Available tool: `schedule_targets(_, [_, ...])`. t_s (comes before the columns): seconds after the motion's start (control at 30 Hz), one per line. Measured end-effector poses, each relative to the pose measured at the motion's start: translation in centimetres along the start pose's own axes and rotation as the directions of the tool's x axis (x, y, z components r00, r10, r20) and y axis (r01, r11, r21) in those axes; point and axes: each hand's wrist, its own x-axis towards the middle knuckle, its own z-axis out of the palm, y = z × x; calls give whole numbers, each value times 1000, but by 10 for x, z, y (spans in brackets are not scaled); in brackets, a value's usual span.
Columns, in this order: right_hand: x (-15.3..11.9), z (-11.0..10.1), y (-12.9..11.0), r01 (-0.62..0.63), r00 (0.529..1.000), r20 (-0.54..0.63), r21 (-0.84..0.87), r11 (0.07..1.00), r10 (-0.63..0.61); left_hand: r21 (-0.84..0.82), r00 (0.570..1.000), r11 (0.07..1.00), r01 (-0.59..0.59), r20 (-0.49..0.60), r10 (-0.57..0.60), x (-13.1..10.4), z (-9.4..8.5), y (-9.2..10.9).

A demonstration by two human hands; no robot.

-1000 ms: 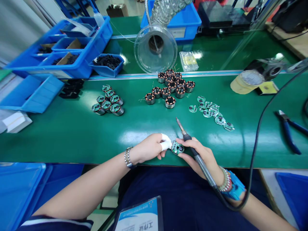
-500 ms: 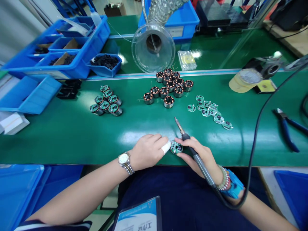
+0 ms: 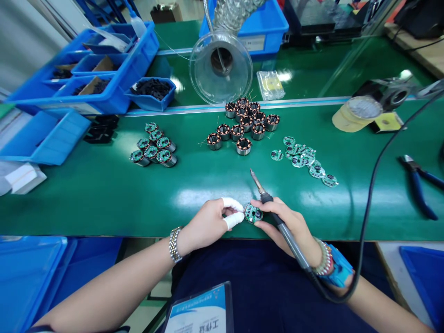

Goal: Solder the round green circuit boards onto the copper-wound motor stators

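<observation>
My right hand (image 3: 289, 219) wraps around a soldering iron (image 3: 286, 238), its bare tip pointing up and away from me. The thumb and forefinger of that same hand pinch a round green circuit board (image 3: 253, 213) by its right side, near the table's front edge. White covers sit on the thumb and forefinger of my left hand (image 3: 211, 222). Those two fingertips come together at the board's left rim; whatever is between them is too small to make out. Whether a copper-wound stator is under the board is hidden.
Several copper-wound stators (image 3: 243, 146) stand mid-table, with loose round boards (image 3: 298, 160) to their right. Board-topped stators (image 3: 151, 152) are grouped at left. A clear fume hood (image 3: 197, 69) hangs behind. Cutting pliers (image 3: 418, 187) and the iron's cable (image 3: 371, 194) are at right.
My left hand has turned, so both white-covered fingers now show at the board's left rim and the watch face has rolled out of sight. My right hand has barely moved.
</observation>
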Motion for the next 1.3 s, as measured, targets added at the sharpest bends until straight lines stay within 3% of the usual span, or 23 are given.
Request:
schedule_targets(0.13, [0, 0, 0, 8, 1000, -1, 10, 1000, -8, 101, 963, 967, -232, -119, 243, -13, 7, -13])
schedule_targets(0.33, [-1, 0, -1, 16, 1000, 13, 30, 999, -17, 184, 926, 933, -310, -162, 340, -24, 31, -24])
schedule_targets(0.53, [-2, -1, 0, 18, 999, 26, 34, 999, -19, 475, 774, 758, -447, -221, 594, -26, 52, -40])
schedule_targets(0.57, [-2, -2, 1, 10, 1000, 27, 27, 1000, -11, 467, 780, 760, -452, -205, 591, -26, 50, -39])
schedule_targets(0.63, [-3, -2, 2, 3, 1000, 20, 5, 1000, -3, 369, 839, 829, -420, -191, 509, -23, 41, -32])
schedule_targets(0.73, [-4, -3, 3, 5, 1000, -7, -38, 999, -5, 121, 930, 961, -249, -247, 272, -13, 20, -17])
schedule_targets(0.83, [-5, -3, 2, 1, 1000, -17, -66, 998, -3, -62, 985, 993, -100, -146, 90, 3, 4, -5])
schedule_targets(1.03, [-5, -3, 2, 19, 1000, -23, -88, 996, -21, -150, 998, 988, 23, 67, -13, 25, -8, 8])
schedule_targets(1.3, [-4, -1, 3, 13, 999, -30, -93, 996, -16, -210, 982, 966, 149, 143, -120, 30, -13, 14])
